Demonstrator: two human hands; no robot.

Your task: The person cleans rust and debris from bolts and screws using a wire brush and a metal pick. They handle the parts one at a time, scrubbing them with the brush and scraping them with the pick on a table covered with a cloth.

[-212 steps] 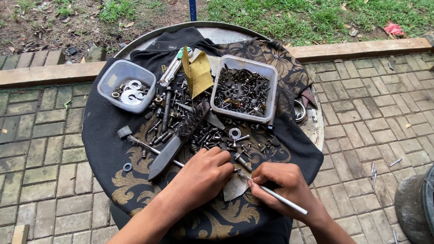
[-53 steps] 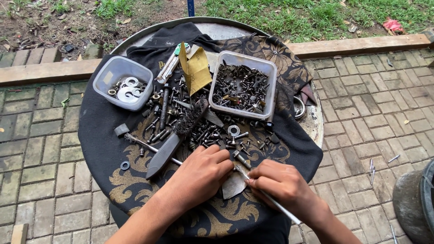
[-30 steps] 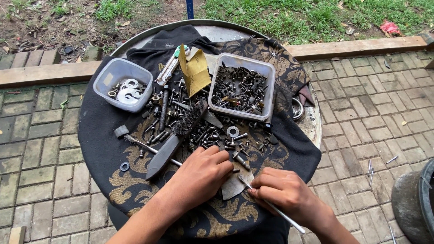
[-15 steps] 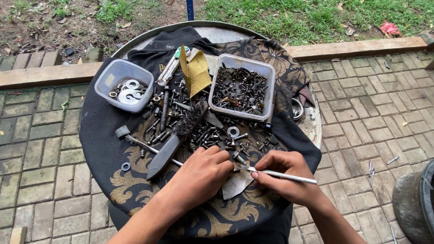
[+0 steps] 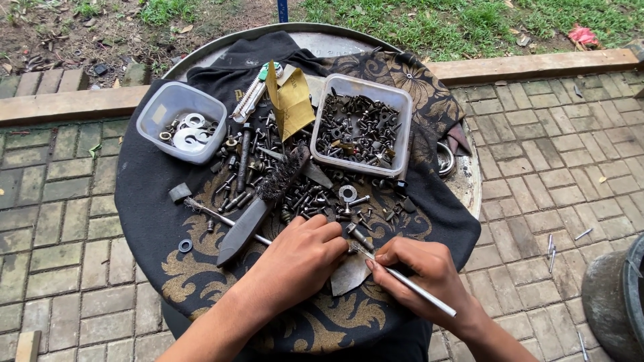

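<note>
My left hand [image 5: 298, 258] rests palm down on a black and gold cloth [image 5: 154, 221], its fingertips pinching a small metal part that I cannot make out. My right hand [image 5: 419, 275] grips a thin silver rod [image 5: 412, 287] like a pen, with the rod's tip touching the part at my left fingertips. A grey sheet of sandpaper [image 5: 349, 273] lies under both hands. Just beyond my fingers spreads a loose pile of dark bolts and screws [image 5: 308, 198], with a large washer [image 5: 347, 194] in it.
A round metal table [image 5: 466, 181] carries the cloth. On it stand a clear tub of screws [image 5: 362, 127], a smaller tub of washers [image 5: 181, 124], a wire brush [image 5: 258, 204], yellow sandpaper [image 5: 292, 100] and a utility knife [image 5: 253, 97]. Brick paving lies around, with a grey pot [image 5: 614, 302] at the right.
My right hand has swung the rod from pointing sideways to the right back to slanting down and right. My left hand has stayed put on the small part.
</note>
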